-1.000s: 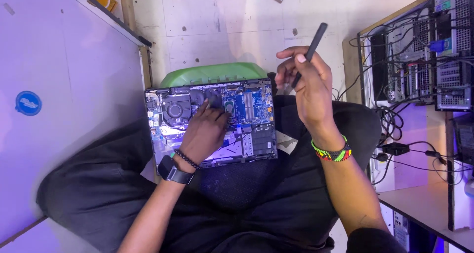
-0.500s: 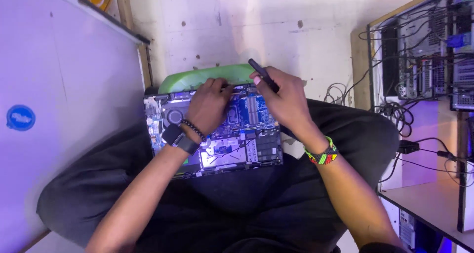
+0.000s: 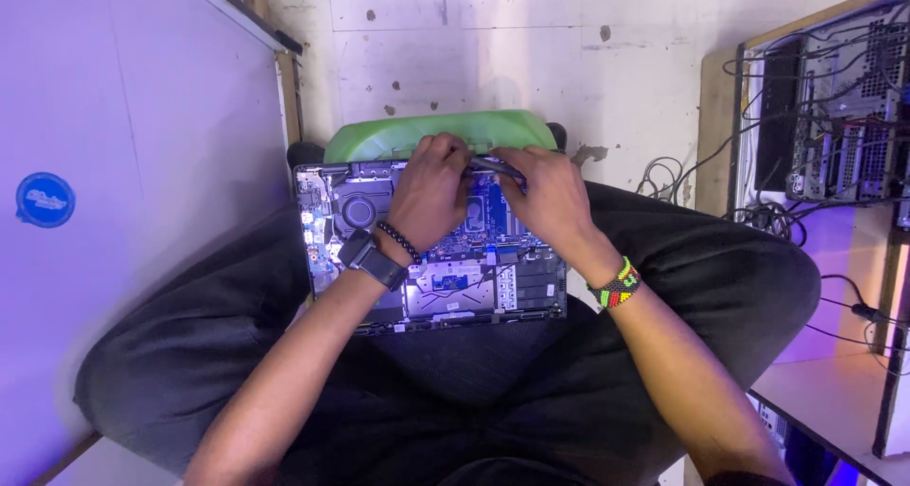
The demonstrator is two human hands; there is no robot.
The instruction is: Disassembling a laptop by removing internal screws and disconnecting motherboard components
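While both hands press it, the opened laptop (image 3: 431, 258) bares circuitry.

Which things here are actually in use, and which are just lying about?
In use: opened laptop on the lap; dark tool held by right hand; left hand on the board.
Lying about: green plastic stool; cables; computer rack; blue sticker.

The one camera sits on my head, looking straight down, close over my lap, where the opened laptop (image 3: 431, 254) rests, with my left hand (image 3: 431, 197) and right hand (image 3: 550, 197) mid-frame.
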